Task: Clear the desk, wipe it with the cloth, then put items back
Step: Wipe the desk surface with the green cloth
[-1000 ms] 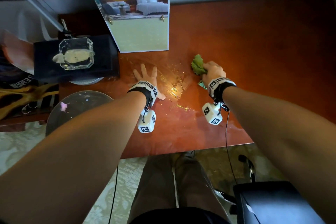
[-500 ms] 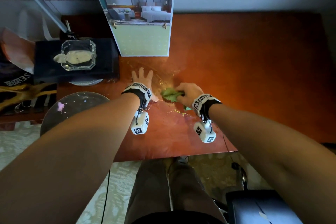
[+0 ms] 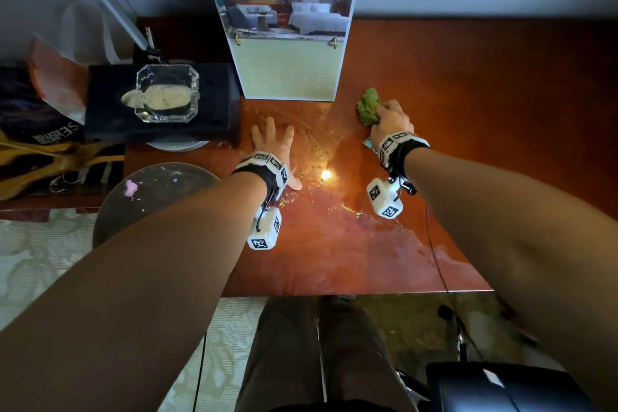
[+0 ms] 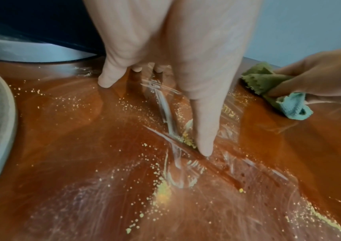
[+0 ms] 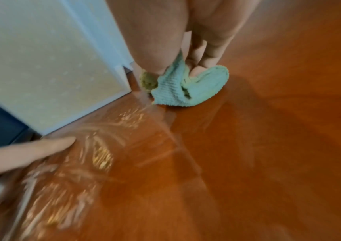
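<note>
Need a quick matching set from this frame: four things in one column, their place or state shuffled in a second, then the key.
Things:
1. left hand
2. cloth
3. glass dish
4. yellow crumbs

Places or states:
A. scattered loose over the desk top
B. bunched up, gripped by the right hand
C. sitting on the dark box at the desk's left
D. flat on the wood, fingers spread

Pairs: 1-D, 2-B, 3-C, 4-A
</note>
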A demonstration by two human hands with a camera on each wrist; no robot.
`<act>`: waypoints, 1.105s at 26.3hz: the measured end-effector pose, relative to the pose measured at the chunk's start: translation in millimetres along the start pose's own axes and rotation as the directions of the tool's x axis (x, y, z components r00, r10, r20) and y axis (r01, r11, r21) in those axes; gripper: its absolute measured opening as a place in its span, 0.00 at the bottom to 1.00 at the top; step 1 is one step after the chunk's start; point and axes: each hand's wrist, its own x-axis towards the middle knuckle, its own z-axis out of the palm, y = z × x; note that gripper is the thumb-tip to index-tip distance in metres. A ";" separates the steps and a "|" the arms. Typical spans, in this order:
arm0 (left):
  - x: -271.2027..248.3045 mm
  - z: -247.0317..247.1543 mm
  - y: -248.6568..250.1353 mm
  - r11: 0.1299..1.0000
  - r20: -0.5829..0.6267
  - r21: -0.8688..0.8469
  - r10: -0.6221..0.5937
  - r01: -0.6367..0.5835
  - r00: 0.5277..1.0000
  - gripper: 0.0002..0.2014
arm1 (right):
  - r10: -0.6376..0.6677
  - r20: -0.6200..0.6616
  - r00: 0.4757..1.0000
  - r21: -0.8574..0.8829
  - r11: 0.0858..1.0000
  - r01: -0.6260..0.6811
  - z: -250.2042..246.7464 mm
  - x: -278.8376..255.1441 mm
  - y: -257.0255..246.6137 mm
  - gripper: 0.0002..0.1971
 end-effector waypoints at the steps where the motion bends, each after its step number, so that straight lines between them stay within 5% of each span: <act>1: 0.0 0.3 0.4 1.000 0.002 0.006 0.003 -0.003 1.000 0.65 | -0.065 0.001 0.998 -0.002 0.998 0.065 3.2 -1.7 -6.9 0.18; 8: -3.0 -5.4 -4.4 1.000 0.027 0.005 0.027 -0.027 0.999 0.65 | -0.475 0.173 0.863 -0.053 0.870 0.490 37.6 -52.0 -33.7 0.15; 13: -3.4 -7.0 -14.5 0.999 0.018 0.016 0.033 -0.033 0.999 0.67 | -0.567 0.361 0.740 -0.052 0.780 0.623 44.1 -76.6 -38.7 0.14; 15: -5.1 -6.7 -17.0 0.999 0.018 0.015 0.042 -0.042 0.999 0.67 | -0.538 0.344 0.770 -0.022 0.815 0.579 37.0 -69.0 -39.8 0.14; 18: -10.2 -5.1 -22.7 0.999 -0.011 -0.034 -0.006 0.006 1.000 0.65 | -0.408 0.125 0.904 0.077 0.913 0.401 28.3 -52.2 -36.4 0.16; 20: -11.8 -3.5 -24.1 0.998 -0.013 -0.062 -0.032 0.031 0.999 0.65 | -0.342 0.025 0.939 0.060 0.938 0.340 21.6 -38.3 -35.3 0.19; 23: -11.3 -1.8 -27.4 0.998 -0.002 -0.063 -0.032 0.032 0.999 0.65 | -0.336 -0.031 0.941 -0.008 0.942 0.336 18.8 -13.7 -47.0 0.19; 29: -8.3 -2.1 -33.6 0.999 0.010 -0.049 0.006 -0.006 1.000 0.65 | -0.342 0.154 0.927 -0.179 0.913 0.367 30.7 7.9 -83.9 0.20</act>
